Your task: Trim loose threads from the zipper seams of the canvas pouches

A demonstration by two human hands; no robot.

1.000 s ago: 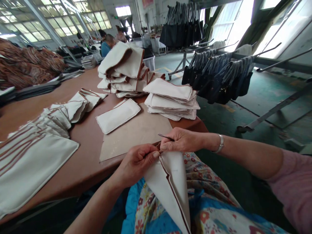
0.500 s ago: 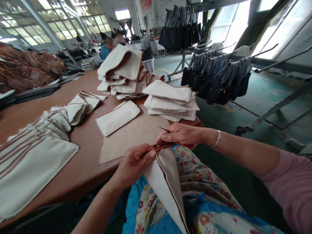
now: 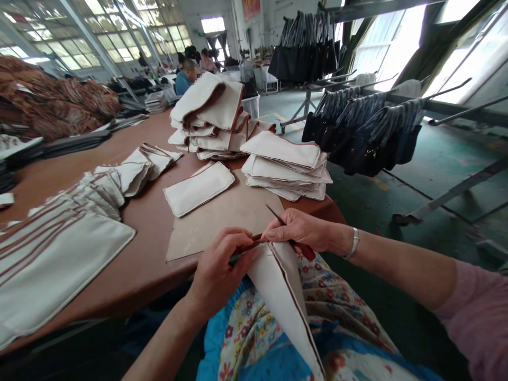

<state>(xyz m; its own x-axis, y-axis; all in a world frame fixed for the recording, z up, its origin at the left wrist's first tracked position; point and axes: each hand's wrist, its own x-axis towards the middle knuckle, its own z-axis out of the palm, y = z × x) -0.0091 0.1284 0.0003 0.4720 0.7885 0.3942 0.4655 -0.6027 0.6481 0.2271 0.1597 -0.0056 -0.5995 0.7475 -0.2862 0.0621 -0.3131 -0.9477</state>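
Observation:
A cream fabric panel with dark brown edging [image 3: 278, 296] hangs folded over my lap, its top edge up between my hands. My left hand [image 3: 226, 259] is closed on the left end of its brown-trimmed top edge. My right hand [image 3: 297, 228] touches the other end, with fingers curled round a thin, dark, pointed blade tool [image 3: 274, 214] whose tip points up and left. A red loop below that hand may be the tool's handle; I cannot tell. A floral apron with blue trim [image 3: 254, 328] lies under the panel.
On the brown table [image 3: 151, 211] are a cardboard sheet [image 3: 198, 238], a single cream piece [image 3: 200, 189], stacked pieces [image 3: 286, 164], a taller pile [image 3: 214, 116] and an overlapping row [image 3: 63, 254]. Racks of dark bags [image 3: 361, 132] stand right. A person [image 3: 184, 80] sits far back.
My left hand's fingers have lifted and spread further along the panel's top edge. The blade has tilted more upright in my right hand. The whole view has shifted slightly.

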